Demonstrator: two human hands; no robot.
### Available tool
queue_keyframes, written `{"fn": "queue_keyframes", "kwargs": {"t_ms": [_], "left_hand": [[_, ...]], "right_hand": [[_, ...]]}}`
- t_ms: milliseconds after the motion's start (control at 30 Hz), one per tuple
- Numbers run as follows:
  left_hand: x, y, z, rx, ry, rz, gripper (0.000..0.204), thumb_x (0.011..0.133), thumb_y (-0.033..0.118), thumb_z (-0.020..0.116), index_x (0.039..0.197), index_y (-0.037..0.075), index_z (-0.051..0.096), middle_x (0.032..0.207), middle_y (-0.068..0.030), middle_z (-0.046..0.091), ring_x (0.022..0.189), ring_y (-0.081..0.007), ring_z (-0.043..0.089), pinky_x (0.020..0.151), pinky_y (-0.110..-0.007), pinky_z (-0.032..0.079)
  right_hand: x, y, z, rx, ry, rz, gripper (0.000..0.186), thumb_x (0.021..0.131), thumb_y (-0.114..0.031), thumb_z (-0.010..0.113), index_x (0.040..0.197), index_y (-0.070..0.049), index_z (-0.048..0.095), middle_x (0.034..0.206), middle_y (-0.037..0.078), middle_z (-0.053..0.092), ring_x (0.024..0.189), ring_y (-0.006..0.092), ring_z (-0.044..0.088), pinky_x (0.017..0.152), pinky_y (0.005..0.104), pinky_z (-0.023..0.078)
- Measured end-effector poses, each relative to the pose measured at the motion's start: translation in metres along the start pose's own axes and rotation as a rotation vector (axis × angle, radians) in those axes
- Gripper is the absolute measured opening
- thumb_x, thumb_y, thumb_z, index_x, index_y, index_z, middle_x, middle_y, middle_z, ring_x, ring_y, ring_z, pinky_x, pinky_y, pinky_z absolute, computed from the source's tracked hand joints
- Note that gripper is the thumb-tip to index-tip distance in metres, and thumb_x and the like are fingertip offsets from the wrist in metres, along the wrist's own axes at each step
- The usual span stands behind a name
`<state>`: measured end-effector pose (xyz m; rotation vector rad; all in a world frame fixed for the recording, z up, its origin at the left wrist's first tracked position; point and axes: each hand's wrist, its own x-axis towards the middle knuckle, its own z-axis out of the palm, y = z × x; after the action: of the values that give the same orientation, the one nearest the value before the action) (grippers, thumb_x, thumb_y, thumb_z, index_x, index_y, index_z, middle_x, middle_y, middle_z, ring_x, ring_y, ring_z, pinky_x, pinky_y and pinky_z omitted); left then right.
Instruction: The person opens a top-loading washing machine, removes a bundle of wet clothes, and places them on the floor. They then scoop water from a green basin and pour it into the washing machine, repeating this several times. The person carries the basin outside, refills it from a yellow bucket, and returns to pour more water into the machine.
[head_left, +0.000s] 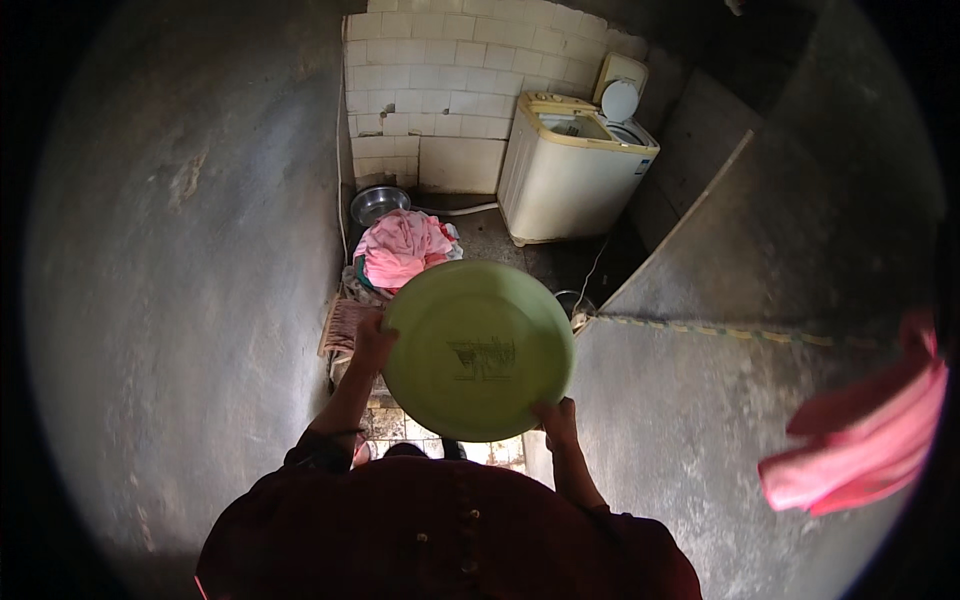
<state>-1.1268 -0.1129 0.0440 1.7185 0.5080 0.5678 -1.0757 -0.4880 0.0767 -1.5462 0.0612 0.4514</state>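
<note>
In front of my body I hold a wide, round green plastic basin (480,320), with a dark printed picture on its bottom and nothing lying in it. My left hand (374,342) is closed on its left rim. On the lower right rim my right hand (556,420) grips it too, with the thumb on the inner side. Most fingers of both hands are hidden behind the rim. Just beyond the basin lies a heap of pink clothes (402,246), partly covered by its far edge.
A twin-tub washing machine (575,180) with one raised lid stands at the tiled back wall (450,60). Left of it sits a metal basin (379,204) near a hose (455,211). At the right, a pink cloth (850,440) hangs near a rope (740,333). Grey walls flank both sides.
</note>
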Motion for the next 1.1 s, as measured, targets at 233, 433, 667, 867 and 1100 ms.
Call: {"fn": "queue_keyframes", "kwargs": {"t_ms": [233,433,667,867,1100], "left_hand": [[0.176,-0.011,0.039,-0.169,0.043,-0.050,0.026,0.066,0.005,0.063,0.090,-0.003,0.057,0.079,-0.0070,0.061,0.067,-0.0146,0.056,0.060,-0.030,0.046],[0.333,-0.007,0.070,-0.035,-0.008,-0.061,0.026,0.065,0.005,0.062,0.090,-0.003,0.058,0.077,-0.0087,0.061,0.070,-0.0177,0.058,0.065,-0.030,0.047],[0.481,0.020,0.139,-0.108,-0.124,-0.085,0.025,0.069,0.005,0.060,0.092,-0.004,0.058,0.082,-0.0110,0.062,0.072,-0.0173,0.058,0.067,-0.030,0.047],[0.584,0.036,0.227,-0.214,-0.206,-0.092,0.024,0.070,0.005,0.059,0.092,-0.004,0.058,0.083,-0.0095,0.061,0.074,-0.0174,0.058,0.068,-0.030,0.047],[0.668,0.045,0.357,-0.276,-0.251,-0.149,0.019,0.080,0.014,0.061,0.089,-0.002,0.058,0.079,-0.0052,0.059,0.068,-0.0128,0.055,0.062,-0.028,0.046]], "right_hand": [[0.174,-0.035,0.061,-0.171,0.339,-0.132,0.020,0.065,0.001,0.060,0.084,0.005,0.056,0.067,0.006,0.057,0.053,0.0125,0.052,0.044,0.0281,0.041],[0.295,-0.072,0.113,-0.260,0.572,-0.266,0.031,0.062,-0.010,0.063,0.088,0.007,0.063,0.079,0.017,0.066,0.070,0.0230,0.063,0.064,0.0360,0.049],[0.424,-0.121,0.115,-0.207,0.711,-0.257,0.033,0.062,-0.008,0.063,0.090,0.008,0.063,0.080,0.017,0.067,0.071,0.0242,0.064,0.069,0.0354,0.050],[0.517,-0.194,0.087,0.221,0.622,-0.365,0.027,0.070,0.007,0.056,0.096,0.008,0.061,0.090,0.008,0.064,0.074,0.0169,0.061,0.069,0.0293,0.049],[0.617,-0.259,0.006,0.379,0.647,-0.376,0.031,0.070,0.005,0.056,0.101,0.007,0.060,0.091,0.010,0.064,0.076,0.0174,0.062,0.072,0.0293,0.049]]}}
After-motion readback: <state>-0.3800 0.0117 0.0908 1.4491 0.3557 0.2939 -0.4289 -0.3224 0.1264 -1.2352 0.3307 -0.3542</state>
